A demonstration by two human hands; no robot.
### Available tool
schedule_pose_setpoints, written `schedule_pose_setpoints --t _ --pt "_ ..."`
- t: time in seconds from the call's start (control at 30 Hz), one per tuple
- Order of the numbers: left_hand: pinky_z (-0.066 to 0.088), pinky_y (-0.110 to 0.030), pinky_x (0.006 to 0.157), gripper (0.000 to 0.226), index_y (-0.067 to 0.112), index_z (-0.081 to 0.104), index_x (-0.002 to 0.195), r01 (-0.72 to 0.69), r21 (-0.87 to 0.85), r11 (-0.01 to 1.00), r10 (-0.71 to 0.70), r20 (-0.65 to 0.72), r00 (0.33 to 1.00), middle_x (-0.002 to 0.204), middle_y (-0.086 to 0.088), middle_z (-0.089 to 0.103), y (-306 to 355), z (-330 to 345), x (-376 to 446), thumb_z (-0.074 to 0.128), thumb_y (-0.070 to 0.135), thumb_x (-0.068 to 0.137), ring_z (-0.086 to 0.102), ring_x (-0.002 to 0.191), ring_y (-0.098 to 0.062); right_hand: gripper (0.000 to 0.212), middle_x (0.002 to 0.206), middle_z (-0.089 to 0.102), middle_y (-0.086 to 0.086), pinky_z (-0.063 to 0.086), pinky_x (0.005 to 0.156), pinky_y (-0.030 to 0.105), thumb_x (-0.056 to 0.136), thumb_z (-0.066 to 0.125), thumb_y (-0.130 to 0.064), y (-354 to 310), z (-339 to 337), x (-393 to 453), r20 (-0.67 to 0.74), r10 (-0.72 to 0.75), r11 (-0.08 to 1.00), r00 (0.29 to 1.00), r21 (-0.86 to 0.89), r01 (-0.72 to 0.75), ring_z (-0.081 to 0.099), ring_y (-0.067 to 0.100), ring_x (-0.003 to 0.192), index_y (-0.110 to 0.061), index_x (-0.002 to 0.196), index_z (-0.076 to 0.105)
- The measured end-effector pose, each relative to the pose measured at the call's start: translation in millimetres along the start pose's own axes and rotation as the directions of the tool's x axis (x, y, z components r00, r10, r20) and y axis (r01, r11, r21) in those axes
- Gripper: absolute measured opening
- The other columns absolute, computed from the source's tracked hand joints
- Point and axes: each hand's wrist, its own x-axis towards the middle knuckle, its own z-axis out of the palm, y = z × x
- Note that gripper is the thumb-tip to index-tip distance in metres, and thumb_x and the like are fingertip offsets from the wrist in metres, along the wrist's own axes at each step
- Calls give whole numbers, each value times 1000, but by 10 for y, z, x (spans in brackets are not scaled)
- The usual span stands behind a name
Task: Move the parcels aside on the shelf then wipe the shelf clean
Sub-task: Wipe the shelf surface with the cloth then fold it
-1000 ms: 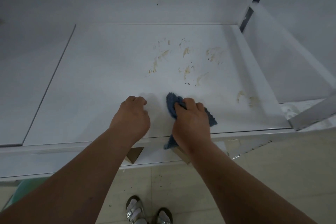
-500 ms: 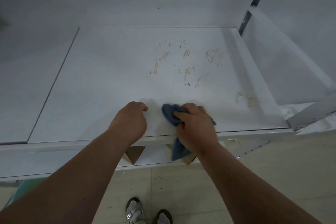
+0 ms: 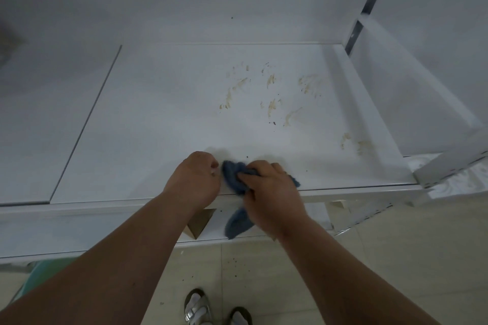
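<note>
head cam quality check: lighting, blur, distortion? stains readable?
Head view: dim, flat light with a bluish cast, corners darker; no glare on the shelf. Wide-angle bend shows in the front edge and the upright at right. Brown stains are sharp enough to read. Left hand and right hand on the cloth are slightly soft; a faint shadow lies just beyond them.

Below lies a beige tiled floor (image 3: 396,258) scattered with small dark specks, and two sandalled feet (image 3: 196,309) (with white socks) stand on it at the bottom edge. A green object (image 3: 45,270) shows at lower left, mostly hidden.
</note>
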Motion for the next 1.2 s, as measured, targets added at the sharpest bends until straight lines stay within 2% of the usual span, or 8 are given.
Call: schedule_pose_setpoints --t 0.17,0.3,0.4,0.5,0.63,0.8,1.07,1.2 --pt "37 -29 101 36 18 53 130 -13 -38 999 13 9 1000 137 0 49 71 11 -76 50 26 96 47 125 -17 33 113 58 3 44 83 37 82 51 -11 389 -241 -84 -54 290 955 955 -53 -293 50 25 99 -23 105 71" --pt "35 -26 98 36 20 51 132 -35 -48 998 35 -2 999 138 0 48 145 24 -113 48 27 97 47 125 -17 19 114 47 5 48 87 37 86 54 -12 238 -556 22 207 465 885 861 -133 -446 48 25 106 -11 103 61" --pt "36 -24 93 35 20 53 131 -55 -71 996 53 -17 998 135 1 52 244 11 -123 47 31 98 50 121 -16 24 79 48 3 48 72 30 91 52 -20 47 -658 205 411 440 898 798 -209 -388 58 23 87 -7 71 49" --pt "40 -26 84 32 20 58 121 -35 -198 980 36 5 999 120 3 61 385 -71 -144 44 38 99 55 104 -13 37 64 51 3 35 52 25 95 51 -31 -99 -712 290 481 357 917 801 -17 -398 50 17 60 -7 67 57" --pt "46 -34 93 35 24 59 112 44 -438 898 44 189 981 111 6 62 477 -207 -151 47 51 95 57 103 -12 29 89 64 15 48 68 34 97 48 -22 -226 -847 256 421 234 893 876 264 -365 58 25 79 0 98 67" --pt "45 -38 102 58 30 53 121 124 -610 783 144 371 917 117 6 63 524 -320 -174 60 64 74 58 109 -12 21 73 58 8 38 50 25 97 49 -18 -208 -934 240 365 341 591 866 634 -499 45 14 55 -4 96 63" --pt "56 -32 70 25 12 52 110 139 -773 619 112 261 959 105 -10 64 601 -430 -157 63 5 90 65 92 -22 16 62 55 0 41 69 34 92 65 -19 -152 -1127 299 263 331 213 906 915 -343 46 15 63 -12 77 63" --pt "47 -32 64 12 11 61 86 101 -768 632 46 167 985 81 -10 63 642 -487 -101 57 0 90 58 73 -22 7 90 66 2 49 77 28 91 64 -15 -135 -1080 277 288 276 244 917 902 -357 60 15 80 -15 99 65"
